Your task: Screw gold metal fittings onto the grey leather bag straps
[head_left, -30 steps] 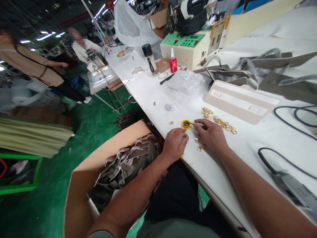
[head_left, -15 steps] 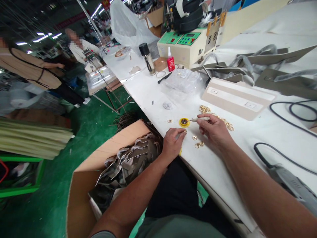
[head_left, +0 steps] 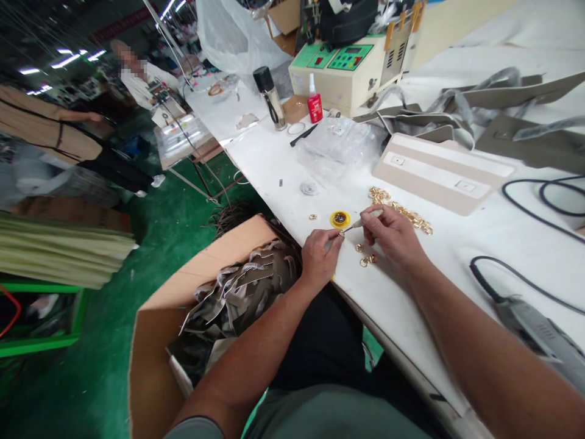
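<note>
forearms (head_left: 269,323) converge, right hand (head_left: 388,235) (pinching slim tool (head_left: 361,224)) facing left hand (head_left: 317,259).

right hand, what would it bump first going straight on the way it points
Leading with its thin tool, the right hand would probably first meet the small gold piece pinched in the left hand; whether the tip touches it is unclear.

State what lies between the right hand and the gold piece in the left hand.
A slim tool, held in the right hand, points across that gap in the head view.
</note>
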A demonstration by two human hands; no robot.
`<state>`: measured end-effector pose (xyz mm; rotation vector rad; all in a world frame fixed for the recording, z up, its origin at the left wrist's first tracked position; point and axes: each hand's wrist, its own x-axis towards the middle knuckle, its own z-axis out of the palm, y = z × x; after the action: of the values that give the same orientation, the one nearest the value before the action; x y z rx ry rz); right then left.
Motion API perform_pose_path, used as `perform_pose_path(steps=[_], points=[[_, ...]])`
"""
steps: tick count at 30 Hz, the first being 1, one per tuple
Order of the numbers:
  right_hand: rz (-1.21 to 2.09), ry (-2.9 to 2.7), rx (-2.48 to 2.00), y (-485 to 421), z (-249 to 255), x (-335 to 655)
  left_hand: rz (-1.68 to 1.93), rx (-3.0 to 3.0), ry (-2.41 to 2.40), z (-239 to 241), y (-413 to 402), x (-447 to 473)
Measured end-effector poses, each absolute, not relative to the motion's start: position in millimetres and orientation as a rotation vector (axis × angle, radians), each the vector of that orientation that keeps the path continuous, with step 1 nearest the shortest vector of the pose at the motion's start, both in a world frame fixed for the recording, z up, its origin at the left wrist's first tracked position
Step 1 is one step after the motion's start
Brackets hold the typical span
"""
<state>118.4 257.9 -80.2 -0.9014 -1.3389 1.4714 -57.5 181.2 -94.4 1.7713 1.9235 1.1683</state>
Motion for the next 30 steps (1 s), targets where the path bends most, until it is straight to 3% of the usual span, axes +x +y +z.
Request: perform_pose_path(steps=[16, 24, 30], points=[[1.390, -1.463, -0.963, 253.6, -74.9, 119.2, 1.147, 1.819, 1.919, -93.0, 181.6, -57.1], [1.082, -1.646, -1.136, 249.5, -63.6, 116.4, 1.095, 2.050, 1.878, -88.3, 180.0, -54.9], [1.231, -1.378, -1.197, 255.1, -68.8, 121.1, 0.926, 2.281, 1.912, -79.2, 176.3, -45.0]])
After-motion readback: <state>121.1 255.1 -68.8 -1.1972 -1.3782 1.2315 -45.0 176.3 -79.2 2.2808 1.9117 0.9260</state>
